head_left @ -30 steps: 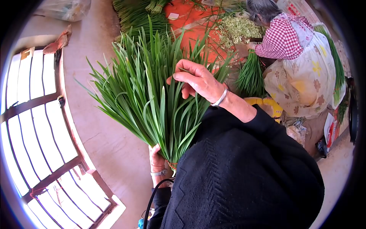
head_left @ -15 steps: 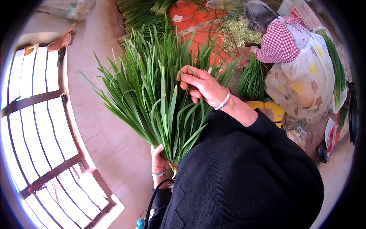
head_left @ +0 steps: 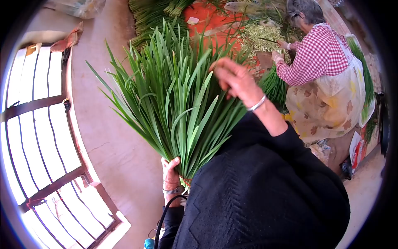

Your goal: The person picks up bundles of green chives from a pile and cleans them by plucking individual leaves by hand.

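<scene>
A large bundle of garlic chives fans out in front of me, its long flat leaves pointing up and away. My left hand is closed round the bundle's lower part, just beside a reddish tie at the base. At the right side of the leaves is my right hand, its fingers bent toward the leaf tips and smeared by motion. Whether a leaf is pinched between those fingers, I cannot make out.
A person in a checked shirt works at the upper right, hands at a pile of pale cut stems. More green bundles lie beside a red sheet. A barred window is at the left.
My right hand has shifted to the right and slightly up. The leaves have spread a little. The other person has raised their head and upper body, and both their hands now show.
</scene>
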Demonstrator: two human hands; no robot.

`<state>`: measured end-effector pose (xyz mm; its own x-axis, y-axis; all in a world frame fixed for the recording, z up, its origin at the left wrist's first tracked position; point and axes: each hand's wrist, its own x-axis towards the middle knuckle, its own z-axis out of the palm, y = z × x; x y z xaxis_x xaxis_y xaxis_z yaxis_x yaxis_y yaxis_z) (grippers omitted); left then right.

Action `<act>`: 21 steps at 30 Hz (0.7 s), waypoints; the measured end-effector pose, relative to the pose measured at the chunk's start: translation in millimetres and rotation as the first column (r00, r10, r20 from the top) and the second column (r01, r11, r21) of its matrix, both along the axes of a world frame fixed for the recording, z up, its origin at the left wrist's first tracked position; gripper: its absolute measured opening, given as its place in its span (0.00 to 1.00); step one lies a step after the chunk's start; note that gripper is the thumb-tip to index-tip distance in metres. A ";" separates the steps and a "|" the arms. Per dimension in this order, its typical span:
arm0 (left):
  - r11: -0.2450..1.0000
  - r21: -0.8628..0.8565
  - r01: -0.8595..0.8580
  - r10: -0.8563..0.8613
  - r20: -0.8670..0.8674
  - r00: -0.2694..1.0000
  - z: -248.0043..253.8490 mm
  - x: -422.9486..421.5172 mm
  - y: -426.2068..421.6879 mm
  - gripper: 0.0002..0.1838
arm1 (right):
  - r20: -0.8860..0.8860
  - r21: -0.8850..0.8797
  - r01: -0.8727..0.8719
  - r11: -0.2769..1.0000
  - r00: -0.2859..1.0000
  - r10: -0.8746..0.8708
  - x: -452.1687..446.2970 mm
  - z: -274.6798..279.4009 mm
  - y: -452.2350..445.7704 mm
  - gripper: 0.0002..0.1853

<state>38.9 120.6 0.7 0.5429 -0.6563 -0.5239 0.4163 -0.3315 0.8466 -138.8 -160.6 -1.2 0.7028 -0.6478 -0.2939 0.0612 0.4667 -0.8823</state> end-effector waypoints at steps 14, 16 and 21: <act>0.997 0.068 -0.025 0.018 0.095 0.995 -39.0 7.7 -29.0 0.29 | 0.076 -0.764 0.166 0.624 0.983 -0.169 -4.8 -25.3 -74.6 0.12; 0.997 0.069 -0.026 0.019 0.094 0.995 -43.1 8.0 -27.9 0.29 | 0.110 -0.770 0.178 0.613 0.983 -0.147 3.3 -35.3 -73.7 0.15; 0.998 0.067 -0.019 0.012 0.108 0.994 -36.3 5.0 -25.0 0.28 | 0.032 -0.815 0.044 0.578 0.999 -0.030 6.8 -23.5 -67.8 0.16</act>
